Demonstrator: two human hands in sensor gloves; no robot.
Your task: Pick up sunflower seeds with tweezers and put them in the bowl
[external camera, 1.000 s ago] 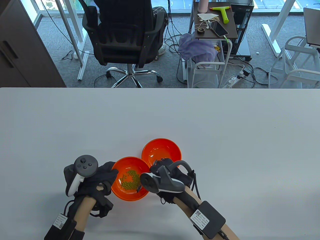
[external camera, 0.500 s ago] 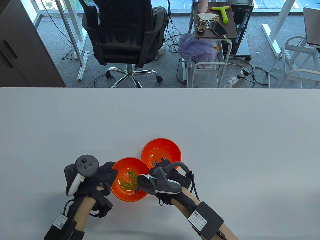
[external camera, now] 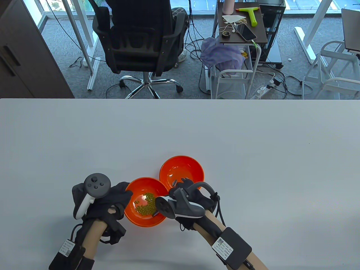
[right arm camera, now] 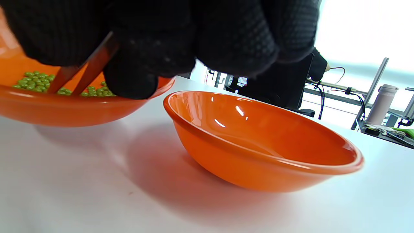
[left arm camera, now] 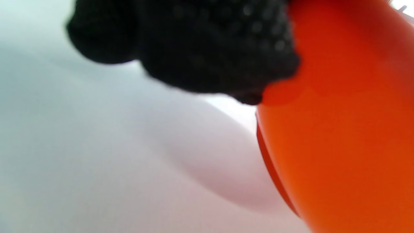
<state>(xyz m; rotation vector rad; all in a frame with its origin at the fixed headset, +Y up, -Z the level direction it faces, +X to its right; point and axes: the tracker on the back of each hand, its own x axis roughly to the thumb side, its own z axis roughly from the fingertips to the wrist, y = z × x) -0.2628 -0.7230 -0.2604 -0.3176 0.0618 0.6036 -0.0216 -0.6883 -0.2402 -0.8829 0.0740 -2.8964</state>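
Two orange bowls stand side by side near the front edge. The near bowl [external camera: 132, 209] holds green beans [external camera: 146, 205]; it also shows in the right wrist view [right arm camera: 64, 110]. The far bowl [external camera: 194, 168] holds a few dark striped sunflower seeds [external camera: 175, 183]. My left hand [external camera: 121, 197] grips the near bowl's left rim; its fingers [left arm camera: 194, 42] lie against the bowl's wall [left arm camera: 339, 129]. My right hand [external camera: 175, 194] pinches the tweezers [right arm camera: 97, 61]. Their tips reach down among the beans at the near bowl's right side [external camera: 155, 214]. Whether a seed is between the tips is hidden.
The white table [external camera: 253, 168] stretches wide to the left, right and back of the bowls. Past its far edge are an office chair [external camera: 140, 36] and a small cart [external camera: 242, 28]. In the right wrist view the far bowl [right arm camera: 258, 155] sits right of my fingers.
My right hand has shifted slightly left and nearer, bringing the tweezers' tips lower into the near bowl. The seeds in the far bowl are now uncovered. My left hand has stayed put.
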